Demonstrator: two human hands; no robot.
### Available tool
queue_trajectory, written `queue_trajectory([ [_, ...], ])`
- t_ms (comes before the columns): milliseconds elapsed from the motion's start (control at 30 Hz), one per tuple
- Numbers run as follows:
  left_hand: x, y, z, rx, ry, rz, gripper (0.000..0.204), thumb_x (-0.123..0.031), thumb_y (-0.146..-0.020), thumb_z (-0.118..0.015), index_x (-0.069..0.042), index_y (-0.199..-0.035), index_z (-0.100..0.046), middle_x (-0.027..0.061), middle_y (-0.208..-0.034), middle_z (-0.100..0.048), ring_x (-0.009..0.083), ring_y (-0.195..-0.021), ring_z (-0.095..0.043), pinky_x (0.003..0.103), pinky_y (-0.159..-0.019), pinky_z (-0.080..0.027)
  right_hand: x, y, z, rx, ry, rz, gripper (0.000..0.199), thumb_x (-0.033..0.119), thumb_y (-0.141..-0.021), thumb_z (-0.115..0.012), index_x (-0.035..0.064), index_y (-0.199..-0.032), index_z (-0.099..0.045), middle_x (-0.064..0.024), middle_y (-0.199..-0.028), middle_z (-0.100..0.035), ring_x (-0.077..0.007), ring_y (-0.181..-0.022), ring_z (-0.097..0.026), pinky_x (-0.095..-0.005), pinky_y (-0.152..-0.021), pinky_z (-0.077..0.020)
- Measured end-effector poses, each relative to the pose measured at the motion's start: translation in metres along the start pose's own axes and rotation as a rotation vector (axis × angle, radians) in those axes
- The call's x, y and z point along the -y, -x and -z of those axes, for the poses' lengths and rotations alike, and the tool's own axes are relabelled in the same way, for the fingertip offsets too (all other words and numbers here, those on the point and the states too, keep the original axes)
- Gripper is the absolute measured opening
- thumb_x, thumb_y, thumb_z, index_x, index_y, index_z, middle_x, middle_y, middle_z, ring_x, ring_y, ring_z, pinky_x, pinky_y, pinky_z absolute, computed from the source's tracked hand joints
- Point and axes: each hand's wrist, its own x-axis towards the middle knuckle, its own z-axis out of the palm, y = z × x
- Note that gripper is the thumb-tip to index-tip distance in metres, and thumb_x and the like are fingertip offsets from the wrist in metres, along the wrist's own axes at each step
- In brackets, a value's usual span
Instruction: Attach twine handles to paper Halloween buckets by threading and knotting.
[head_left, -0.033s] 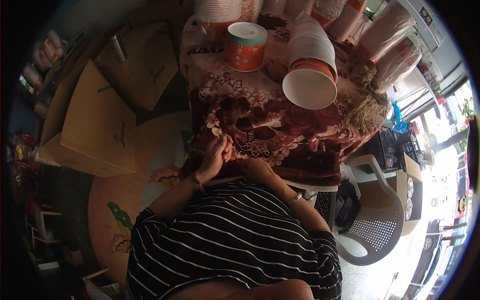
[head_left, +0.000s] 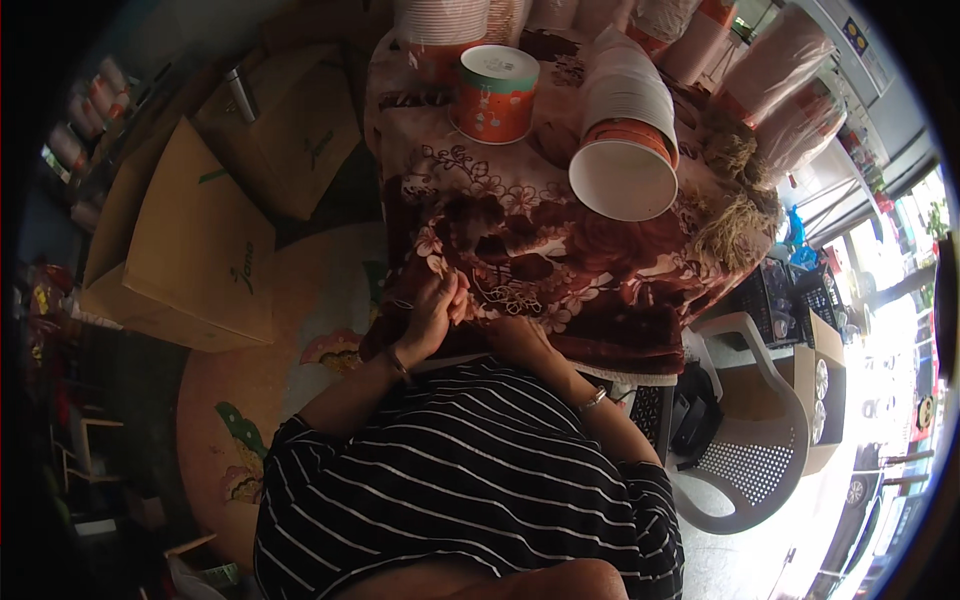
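Note:
My left hand (head_left: 434, 312) is closed at the near edge of a flowered dark red cloth (head_left: 600, 270), its fingers pressed together. A thin pale string (head_left: 512, 297) lies in loose loops just right of it, and a short bit shows on its other side, so the string seems to run through the fingers. My right hand (head_left: 522, 343) rests low against the cloth's near edge, close to the left one. Its fingers curl inward; what they hold, if anything, is hidden. Farther off stand an upturned orange and green paper tub (head_left: 496, 97) and a tilted stack of paper tubs (head_left: 622, 178).
Bundles of dry straw-like fibre (head_left: 735, 225) hang at the cloth's right side. Wrapped stacks of tubs (head_left: 770, 60) line the back. Large cardboard boxes (head_left: 200, 260) stand at the left, one topped by a metal flask (head_left: 240, 94). A grey plastic chair (head_left: 790, 430) stands at the right.
The view has shifted very slightly. Both hands keep nearly the same place and pose, and nothing has been taken up or let go.

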Motion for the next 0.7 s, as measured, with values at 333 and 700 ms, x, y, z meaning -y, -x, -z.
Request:
queue_trajectory([
  [333,-0.01,0.005,0.0,0.011,-0.165,-0.202,0.032,-0.035,-0.102,-0.037,-0.008,-0.085,-0.042,-0.0002,-0.073,-0.041,0.0101,-0.059,-0.042,0.025,-0.056,-0.04,-0.005,0.01,0.005,-0.196,0.196,-0.176,0.038,0.044,-0.08,-0.065,0.0065,-0.085,-0.067,-0.0179,-0.082,-0.068,-0.0344,-0.08,-0.067,-0.0447,-0.068,-0.052],
  [700,-0.02,0.003,0.011,-0.053,-0.078,-0.315,0.03,-0.034,-0.102,-0.037,-0.01,-0.085,-0.042,-0.0007,-0.073,-0.041,0.0091,-0.058,-0.041,0.024,-0.056,-0.038,-0.019,0.009,0.005,-0.16,0.314,-0.265,0.016,0.02,-0.08,-0.059,0.0062,-0.081,-0.067,-0.0163,-0.081,-0.068,-0.0321,-0.079,-0.068,-0.0435,-0.068,-0.0519],
])
